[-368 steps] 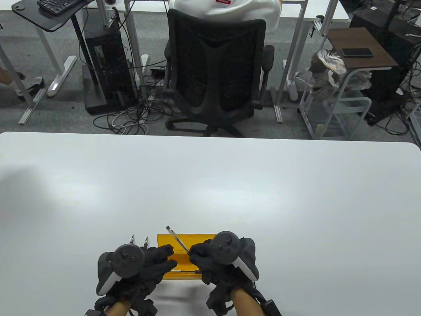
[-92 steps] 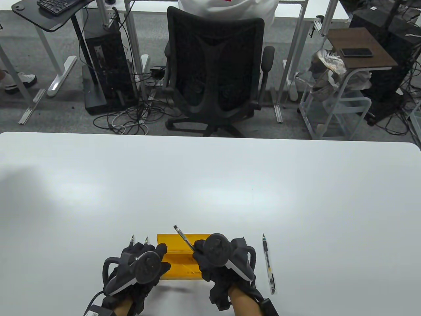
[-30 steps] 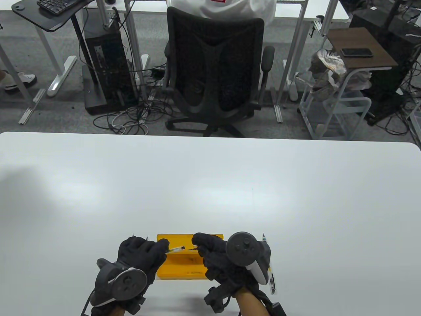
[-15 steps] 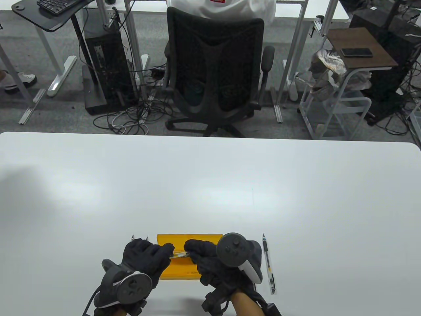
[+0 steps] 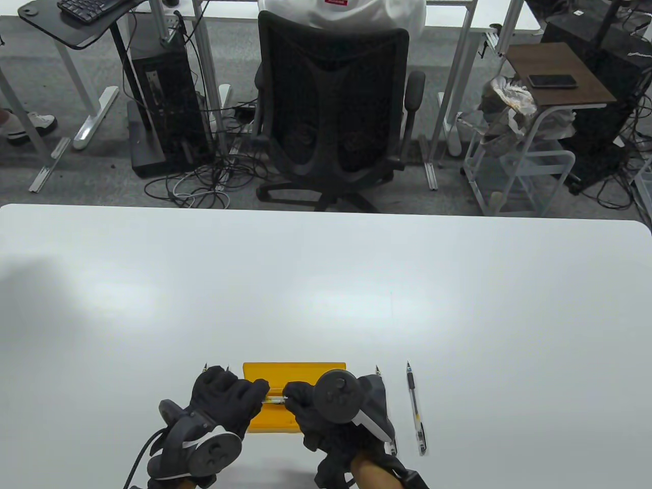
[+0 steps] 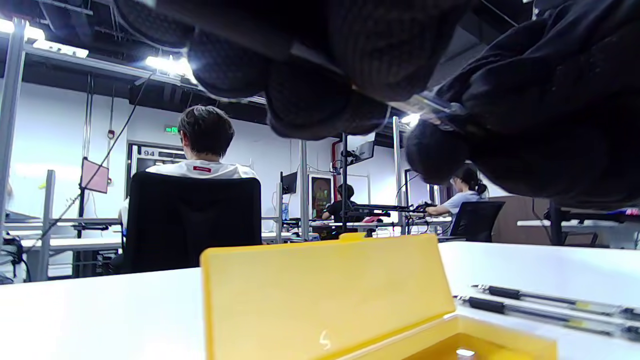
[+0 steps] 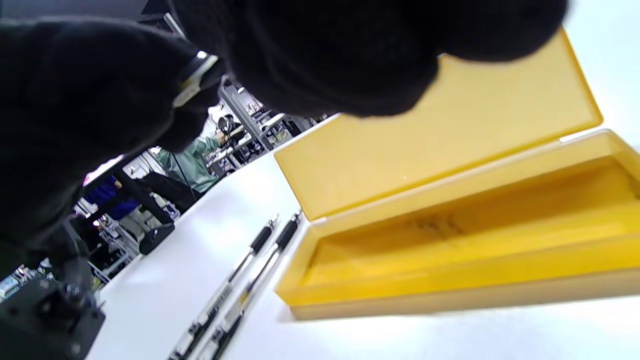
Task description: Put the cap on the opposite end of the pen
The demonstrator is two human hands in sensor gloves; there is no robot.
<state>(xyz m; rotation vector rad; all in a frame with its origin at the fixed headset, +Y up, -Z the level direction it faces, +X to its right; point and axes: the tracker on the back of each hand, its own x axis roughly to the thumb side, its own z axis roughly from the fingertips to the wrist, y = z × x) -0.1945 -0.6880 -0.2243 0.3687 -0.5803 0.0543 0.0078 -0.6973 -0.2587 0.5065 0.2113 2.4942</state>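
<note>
My left hand [image 5: 260,393] grips a clear-barrelled pen [image 5: 275,400] and holds it level above the open yellow pen case [image 5: 293,369]. My right hand [image 5: 290,396] pinches the pen's right end, where the cap is hidden under its fingers. Only a short stretch of barrel shows between the two hands. In the left wrist view the barrel [image 6: 425,105] spans from my left fingers [image 6: 310,85] to my right hand [image 6: 540,100]. In the right wrist view a bit of the barrel [image 7: 194,76] shows against my left hand [image 7: 75,130].
Two pens lie left of the case, mostly under my left hand [image 7: 240,285]. One pen [image 5: 415,407] lies right of the case; another [image 5: 377,370] is partly hidden under my right hand. The case's lid [image 6: 325,295] stands up at the back.
One second ago the hands were apart, pen in the left and a small dark cap in the right. The right hand has moved left and now meets the pen's end.
</note>
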